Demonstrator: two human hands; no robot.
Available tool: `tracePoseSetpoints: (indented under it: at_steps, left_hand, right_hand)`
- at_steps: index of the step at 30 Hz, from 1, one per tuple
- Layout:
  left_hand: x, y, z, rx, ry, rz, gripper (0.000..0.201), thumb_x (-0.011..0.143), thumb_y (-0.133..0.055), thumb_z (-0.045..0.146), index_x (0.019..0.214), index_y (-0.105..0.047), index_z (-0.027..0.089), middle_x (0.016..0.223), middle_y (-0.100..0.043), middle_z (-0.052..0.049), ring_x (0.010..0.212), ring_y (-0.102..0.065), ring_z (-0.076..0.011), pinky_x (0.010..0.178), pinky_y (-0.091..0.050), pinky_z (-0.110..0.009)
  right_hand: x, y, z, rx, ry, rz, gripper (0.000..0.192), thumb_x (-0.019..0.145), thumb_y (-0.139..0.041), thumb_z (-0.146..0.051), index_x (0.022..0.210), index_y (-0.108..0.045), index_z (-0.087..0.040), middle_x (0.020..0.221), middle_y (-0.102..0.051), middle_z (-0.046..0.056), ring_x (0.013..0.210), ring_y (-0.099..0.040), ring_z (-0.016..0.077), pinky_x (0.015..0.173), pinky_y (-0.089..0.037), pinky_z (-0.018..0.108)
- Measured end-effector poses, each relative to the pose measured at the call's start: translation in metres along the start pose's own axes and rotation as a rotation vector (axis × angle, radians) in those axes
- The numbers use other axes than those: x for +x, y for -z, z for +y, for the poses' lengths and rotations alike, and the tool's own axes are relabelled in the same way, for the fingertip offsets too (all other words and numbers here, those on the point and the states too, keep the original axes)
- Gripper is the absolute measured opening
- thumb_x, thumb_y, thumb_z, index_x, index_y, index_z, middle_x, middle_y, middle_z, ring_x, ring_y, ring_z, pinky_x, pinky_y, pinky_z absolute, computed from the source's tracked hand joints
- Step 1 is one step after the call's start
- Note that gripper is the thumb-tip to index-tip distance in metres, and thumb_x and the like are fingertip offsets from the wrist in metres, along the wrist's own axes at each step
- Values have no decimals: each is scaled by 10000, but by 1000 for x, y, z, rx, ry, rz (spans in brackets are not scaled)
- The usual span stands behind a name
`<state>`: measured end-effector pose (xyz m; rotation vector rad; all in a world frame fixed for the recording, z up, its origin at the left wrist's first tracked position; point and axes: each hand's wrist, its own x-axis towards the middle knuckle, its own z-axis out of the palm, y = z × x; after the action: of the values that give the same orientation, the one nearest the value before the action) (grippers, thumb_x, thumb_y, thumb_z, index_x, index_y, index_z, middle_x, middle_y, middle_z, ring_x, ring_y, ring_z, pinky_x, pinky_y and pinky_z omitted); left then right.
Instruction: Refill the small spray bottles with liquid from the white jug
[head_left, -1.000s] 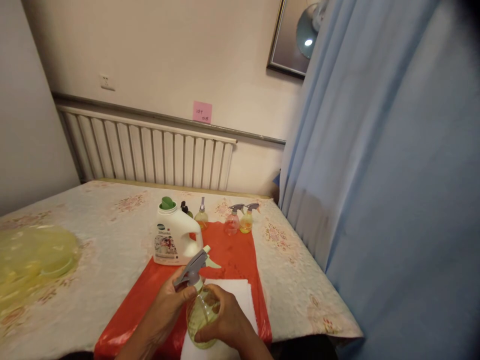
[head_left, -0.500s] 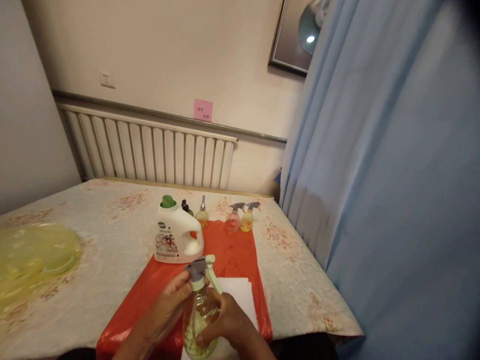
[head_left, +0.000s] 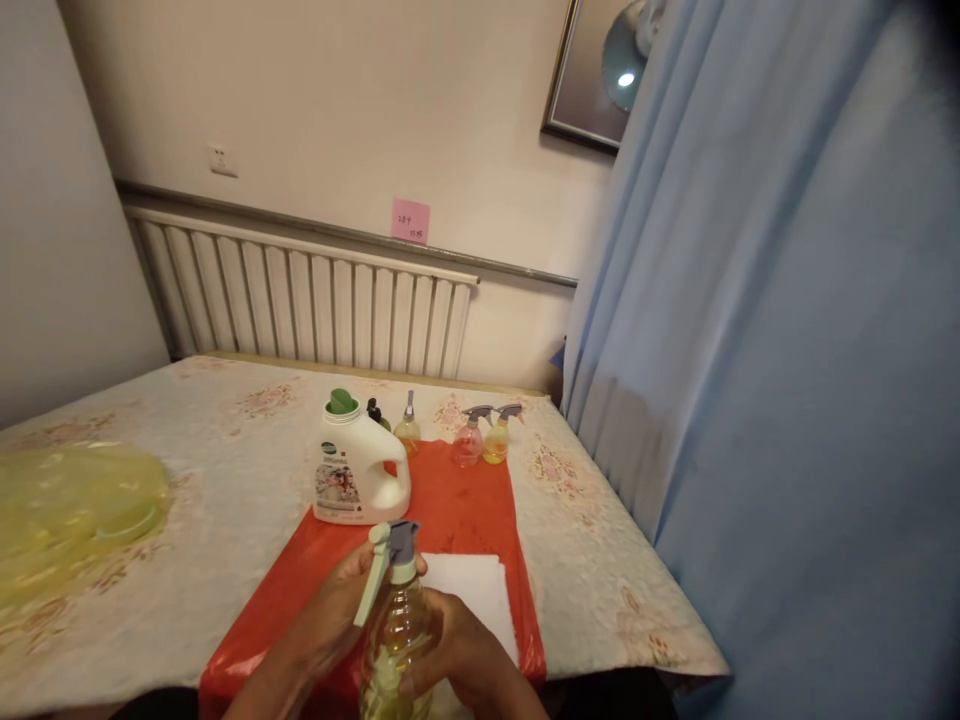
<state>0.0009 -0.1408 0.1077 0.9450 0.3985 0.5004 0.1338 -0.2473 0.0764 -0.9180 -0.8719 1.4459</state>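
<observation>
A clear yellow-green spray bottle (head_left: 394,640) is upright near the table's front edge, over a white folded cloth (head_left: 472,592) on a red mat (head_left: 457,510). My right hand (head_left: 457,655) wraps around the bottle's body. My left hand (head_left: 337,610) grips the neck just under the grey and pale green trigger head (head_left: 390,560), whose trigger points toward me.
A white detergent jug with a green cap (head_left: 358,468) stands behind on the mat. Several small spray bottles (head_left: 480,438) line the mat's far edge. A yellow plastic bag (head_left: 71,510) lies at left. A blue curtain (head_left: 750,400) hangs at right, a radiator (head_left: 315,305) behind.
The trigger head has turned round on the bottle, from pointing away to the right to pointing toward me. The bottle has come slightly closer and lower in view.
</observation>
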Motion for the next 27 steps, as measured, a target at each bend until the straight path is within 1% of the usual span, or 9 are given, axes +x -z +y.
tracePoseSetpoints:
  at_steps: [3, 7, 10, 14, 17, 19, 21, 24, 27]
  left_hand:
    - [0, -3, -3, 3, -56, -40, 316, 758, -794, 390, 976, -744, 167, 776, -764, -74, 636, -681, -194, 580, -495, -276]
    - [0, -10, -4, 73, -79, -14, 421, 682, -840, 439, 987, -733, 170, 716, -738, -60, 624, -661, -196, 578, -488, -278]
    - [0, -8, -4, 131, -111, -29, 455, 703, -818, 463, 1024, -714, 158, 727, -730, -53, 612, -643, -188, 599, -499, -294]
    - [0, 2, -6, 105, -115, -37, 356, 755, -788, 418, 1014, -713, 186, 901, -754, -74, 849, -704, -267, 772, -541, -362]
    - [0, 7, -6, 10, -32, -38, 343, 740, -810, 391, 1017, -725, 207, 969, -763, -78, 995, -701, -307, 885, -539, -420]
    - [0, 7, -6, -44, 31, -53, 387, 707, -840, 389, 1026, -734, 196, 963, -768, -82, 1025, -699, -313, 919, -536, -436]
    - [0, 6, -6, -89, 64, -60, 388, 698, -850, 393, 1006, -744, 182, 972, -772, -87, 997, -711, -301, 911, -546, -428]
    - [2, 2, -8, -153, 56, -47, 345, 718, -842, 383, 983, -744, 185, 970, -783, -80, 904, -733, -266, 838, -566, -392]
    - [5, -4, -12, -171, 25, 29, 451, 625, -911, 336, 1009, -722, 195, 915, -796, -63, 840, -742, -241, 780, -564, -347]
  right_hand:
    - [0, -1, -2, -1, 12, 22, 691, 295, -987, -274, 920, -725, -135, 840, -721, 32, 735, -630, 176, 688, -464, 277]
    - [1, 0, -4, -22, 0, 55, 713, 245, -985, -232, 899, -723, -126, 819, -717, 28, 706, -620, 167, 679, -453, 273]
    - [1, -1, -5, -26, 0, 56, 698, 265, -979, -222, 908, -725, -130, 824, -715, 24, 703, -620, 166, 688, -455, 278]
    - [-1, -1, -5, -3, 8, 12, 686, 307, -973, -214, 944, -737, -126, 823, -717, 34, 718, -628, 176, 700, -462, 285]
    - [-3, -1, -3, 21, -8, -74, 701, 352, -965, -233, 1005, -737, -124, 809, -708, 35, 746, -646, 196, 730, -470, 303]
    - [-3, -2, -2, 25, -29, -111, 715, 355, -963, -242, 1022, -733, -126, 822, -708, 38, 773, -655, 212, 744, -473, 314]
    - [-3, -1, -1, 27, -21, -95, 708, 351, -967, -239, 1010, -733, -130, 838, -712, 38, 773, -651, 203, 741, -471, 305]
    - [-2, -1, -1, 28, 20, -23, 697, 323, -978, -220, 968, -730, -132, 831, -717, 33, 725, -635, 173, 721, -469, 287]
    - [-1, -3, -1, 33, 39, 24, 695, 316, -980, -232, 951, -721, -122, 824, -721, 41, 707, -639, 176, 698, -465, 287]
